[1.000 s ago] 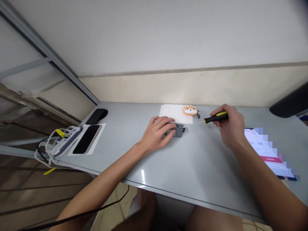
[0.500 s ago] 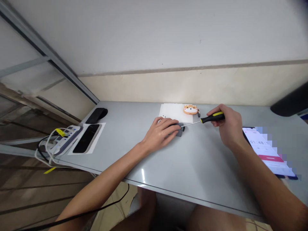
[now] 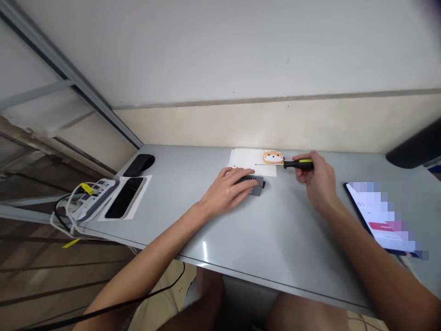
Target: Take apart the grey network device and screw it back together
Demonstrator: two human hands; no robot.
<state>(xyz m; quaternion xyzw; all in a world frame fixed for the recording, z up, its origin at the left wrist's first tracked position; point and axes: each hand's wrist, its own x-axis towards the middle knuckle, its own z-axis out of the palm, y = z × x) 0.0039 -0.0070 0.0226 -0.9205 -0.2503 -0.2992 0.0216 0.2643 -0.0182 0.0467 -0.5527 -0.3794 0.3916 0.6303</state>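
Note:
My left hand (image 3: 229,191) rests over a small dark grey box-like device (image 3: 257,186) with slots along its top, gripping it against the table. Its fingers cover much of the device. In my right hand (image 3: 320,177) is a screwdriver (image 3: 298,164) with a black and yellow handle, held closed between the fingers. The thin metal shaft points left, above the white paper (image 3: 246,158) and apart from the device. Several tiny dark bits, probably screws, lie on the paper by my left fingertips. Behind the shaft sits an orange and white animal-faced case (image 3: 273,156).
At the left are a black phone (image 3: 124,197) on white paper, a power strip (image 3: 94,197) with cables, and a black object (image 3: 138,164). On the right lies a lit tablet or phone (image 3: 382,220), partly pixelated. A black cylinder (image 3: 413,149) stands at the far right.
My right hand has lifted the screwdriver off the device and moved it left and toward the back, over the paper. My left hand stays on the device.

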